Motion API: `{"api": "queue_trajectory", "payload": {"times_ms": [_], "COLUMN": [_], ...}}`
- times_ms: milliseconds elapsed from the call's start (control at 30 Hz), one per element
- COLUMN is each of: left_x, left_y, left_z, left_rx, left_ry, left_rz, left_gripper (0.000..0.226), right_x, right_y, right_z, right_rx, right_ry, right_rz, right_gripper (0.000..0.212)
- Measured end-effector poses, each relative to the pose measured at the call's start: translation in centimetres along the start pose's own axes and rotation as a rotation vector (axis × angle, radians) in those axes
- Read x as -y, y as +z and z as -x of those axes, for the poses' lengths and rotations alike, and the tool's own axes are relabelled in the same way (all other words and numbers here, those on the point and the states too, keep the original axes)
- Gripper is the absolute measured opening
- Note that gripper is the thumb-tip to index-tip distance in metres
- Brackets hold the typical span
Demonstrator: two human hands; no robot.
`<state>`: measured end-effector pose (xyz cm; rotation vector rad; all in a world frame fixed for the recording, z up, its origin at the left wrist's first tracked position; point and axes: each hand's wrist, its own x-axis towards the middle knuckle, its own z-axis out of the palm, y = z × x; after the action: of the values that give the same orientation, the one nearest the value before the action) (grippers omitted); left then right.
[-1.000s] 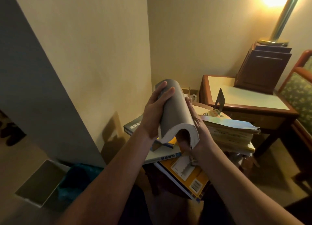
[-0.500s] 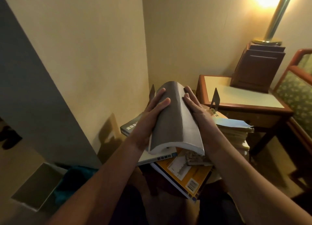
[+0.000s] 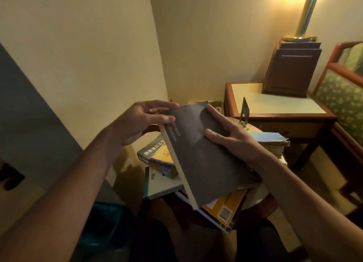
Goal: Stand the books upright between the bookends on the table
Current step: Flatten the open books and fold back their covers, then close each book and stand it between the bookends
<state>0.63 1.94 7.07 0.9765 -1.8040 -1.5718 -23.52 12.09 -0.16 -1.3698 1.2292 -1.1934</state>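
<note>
A dark grey paperback is held flat and tilted above a messy pile of books. My right hand grips its right side, thumb on the cover. My left hand pinches its upper left corner with thumb and fingertips. Under it lie an orange book, a white book, a blue and yellow book and a stack of worn books at right. One metal bookend stands behind my right hand. The other bookend is hidden by the grey book.
The pile rests on a small round table. Behind it is a wooden side table bearing a brown box and a lamp pole. An armchair sits at right; a wall is close on the left.
The grey book was curled into a roll in both hands; it now lies flat with its cover up, lowered closer to the pile. My view has tipped downward.
</note>
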Motion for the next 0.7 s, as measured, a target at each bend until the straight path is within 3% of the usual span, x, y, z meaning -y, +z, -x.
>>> {"api": "queue_trajectory", "payload": {"times_ms": [133,267,400,567,700], "left_x": [-2.5,-3.7,-3.4,-3.0,-2.5], "left_y": [-1.5,-0.6,-0.3,-1.1,-2.0], "left_z": [-1.1,-2.9,-4.3,-7.1,-10.6], "left_rx": [0.326,0.402,0.343,0.150,-0.057], "left_ry": [-0.257,-0.295,-0.221,-0.061,0.015], "left_rz": [-0.251,-0.515,-0.561,-0.693,-0.795], "left_gripper": [0.033,0.040,0.040,0.034,0.032], "right_x": [-0.3,-0.8,-1.4,-2.5,-2.8], "right_y": [-0.1,0.6,0.8,-1.6,-6.1], "right_z": [-0.7,-2.1,-3.3,-4.7,-4.6], "right_rx": [0.126,0.124,-0.038,-0.150,-0.160], "right_ry": [-0.055,-0.101,-0.128,-0.246,-0.112], "right_rz": [0.099,0.103,0.235,0.724,0.935], "right_gripper": [0.078,0.080,0.080,0.070,0.057]}}
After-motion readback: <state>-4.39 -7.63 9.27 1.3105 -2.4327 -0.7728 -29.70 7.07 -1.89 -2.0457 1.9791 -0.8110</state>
